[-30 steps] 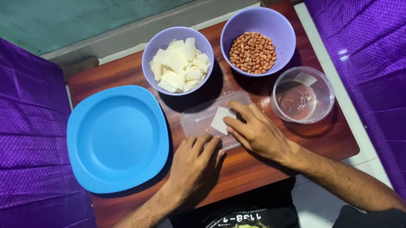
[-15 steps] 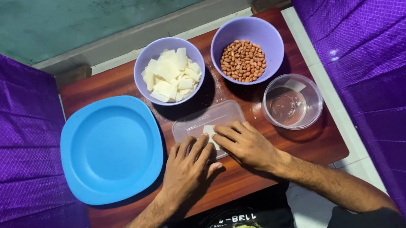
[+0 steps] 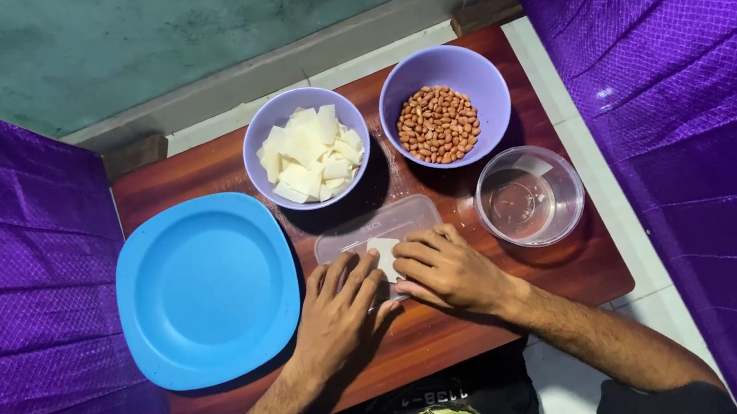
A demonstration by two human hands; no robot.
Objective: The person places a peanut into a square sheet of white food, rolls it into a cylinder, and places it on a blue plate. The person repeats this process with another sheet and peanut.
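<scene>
Hands meet on the clear lid (image 3: 371,234) at the table's near middle: left hand (image 3: 338,306) flat, open; right hand (image 3: 448,270) pinching the white square (image 3: 385,256). Best keep both pressing evenly, fingertips low.

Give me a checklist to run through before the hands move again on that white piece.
1. Left hand on the clear tray: ok.
2. Right hand on the white piece: ok.
3. White piece lying flat: cannot tell, fingers cover it.
4. Blue plate bare: ok.
5. Bowl of white pieces and bowl of peanuts upright: ok.
6. Clear container clear of both hands: ok.
</scene>
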